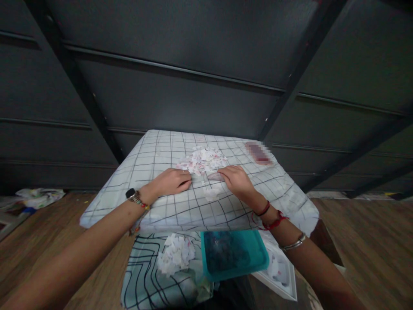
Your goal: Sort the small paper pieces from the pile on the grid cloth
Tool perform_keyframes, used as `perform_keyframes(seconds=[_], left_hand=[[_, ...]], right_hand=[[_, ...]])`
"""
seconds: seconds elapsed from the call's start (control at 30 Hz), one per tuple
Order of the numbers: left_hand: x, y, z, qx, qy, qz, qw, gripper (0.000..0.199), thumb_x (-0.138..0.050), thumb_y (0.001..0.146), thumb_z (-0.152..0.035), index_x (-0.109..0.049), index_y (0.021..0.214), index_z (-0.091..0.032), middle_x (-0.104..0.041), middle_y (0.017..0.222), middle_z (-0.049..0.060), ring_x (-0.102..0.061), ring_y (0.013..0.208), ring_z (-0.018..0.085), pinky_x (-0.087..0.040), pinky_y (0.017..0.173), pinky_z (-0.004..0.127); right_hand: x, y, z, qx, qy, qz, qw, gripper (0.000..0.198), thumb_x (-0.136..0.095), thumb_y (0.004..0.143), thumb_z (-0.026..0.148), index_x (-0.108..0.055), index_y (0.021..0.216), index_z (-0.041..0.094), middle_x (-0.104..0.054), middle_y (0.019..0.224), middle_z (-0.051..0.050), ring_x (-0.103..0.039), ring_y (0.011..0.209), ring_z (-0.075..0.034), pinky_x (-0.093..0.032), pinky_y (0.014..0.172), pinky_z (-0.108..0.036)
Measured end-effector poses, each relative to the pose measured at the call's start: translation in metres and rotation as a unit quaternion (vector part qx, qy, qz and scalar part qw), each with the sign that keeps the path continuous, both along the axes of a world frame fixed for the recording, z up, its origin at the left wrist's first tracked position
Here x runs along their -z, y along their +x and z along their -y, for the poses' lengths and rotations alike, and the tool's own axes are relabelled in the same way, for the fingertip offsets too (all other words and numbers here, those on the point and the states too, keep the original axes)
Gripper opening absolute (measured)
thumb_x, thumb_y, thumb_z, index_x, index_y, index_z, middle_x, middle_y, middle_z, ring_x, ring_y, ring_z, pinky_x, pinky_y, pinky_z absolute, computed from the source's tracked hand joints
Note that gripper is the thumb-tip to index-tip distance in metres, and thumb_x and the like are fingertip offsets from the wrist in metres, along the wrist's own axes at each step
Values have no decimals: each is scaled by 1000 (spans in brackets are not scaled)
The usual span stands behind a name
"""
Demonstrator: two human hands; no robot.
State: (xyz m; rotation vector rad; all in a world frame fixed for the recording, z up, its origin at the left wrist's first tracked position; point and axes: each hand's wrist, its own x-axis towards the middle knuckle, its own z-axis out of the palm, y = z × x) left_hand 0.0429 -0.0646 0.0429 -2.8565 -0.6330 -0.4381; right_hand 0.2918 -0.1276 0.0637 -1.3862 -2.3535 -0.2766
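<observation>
On the checked cloth lies a loose pile of small white and pinkish paper scraps (204, 159). At its near left edge is my left hand (176, 180), fingers curled together; whatever they may hold is hidden. My right hand (238, 181) is closed at the near right edge of the pile. Its fingertips pinch a small, pale pinkish see-through piece (215, 176), too blurred to name. Between the hands and nearer to me, a few pale flat pieces (211, 193) rest on the cloth.
The cloth-covered table (180, 211) stands against dark panels (190, 103). A blurred-out reddish object (258, 153) lies at its far right. Closer to me are a second scrap pile (177, 254), a teal plastic container (237, 254) with dark contents and a white box (280, 275).
</observation>
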Motion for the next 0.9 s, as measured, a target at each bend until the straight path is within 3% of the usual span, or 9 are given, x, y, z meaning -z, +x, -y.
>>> perform_keyframes(seconds=[0.17, 0.3, 0.47, 0.6, 0.9], left_hand=[[1, -1, -1, -11, 2, -4, 1000, 27, -35, 88, -26, -54, 72, -16, -58, 70, 2, -53, 62, 12, -39, 59, 23], [1, -3, -3, -15, -4, 12, 1000, 27, -35, 87, -25, -55, 72, -16, -58, 70, 2, -53, 64, 13, -41, 61, 22], [0, -5, -5, -20, -8, 35, 999, 27, -33, 87, -24, -54, 71, -16, -57, 70, 2, -53, 65, 13, -42, 65, 23], [1, -6, -6, -24, -7, 42, 999, 27, -34, 87, -24, -54, 70, -16, -56, 68, 2, -54, 65, 13, -43, 65, 23], [0, -7, -8, -32, -19, 48, 998, 29, -32, 88, -25, -53, 70, -16, -55, 66, 2, -53, 67, 13, -43, 67, 24]], right_hand=[[3, -12, 2, -48, -12, 37, 998, 18, -44, 86, 16, -61, 90, 15, -64, 82, -5, -54, 82, -16, -33, 78, -29], [5, -3, 20, -77, -4, 35, 996, 16, -45, 86, 15, -61, 88, 16, -63, 79, -4, -54, 80, -15, -32, 78, -28], [2, 17, 34, 24, 40, 34, 998, 20, -41, 87, 15, -61, 89, 15, -63, 79, -6, -54, 78, -17, -33, 75, -29], [2, 12, 40, 120, 31, 59, 990, 23, -39, 87, 16, -62, 83, 13, -62, 74, -8, -54, 73, -18, -34, 70, -29], [-3, -48, 38, 95, -29, 25, 995, 23, -39, 87, 16, -61, 83, 13, -63, 76, -8, -55, 74, -17, -37, 68, -27]])
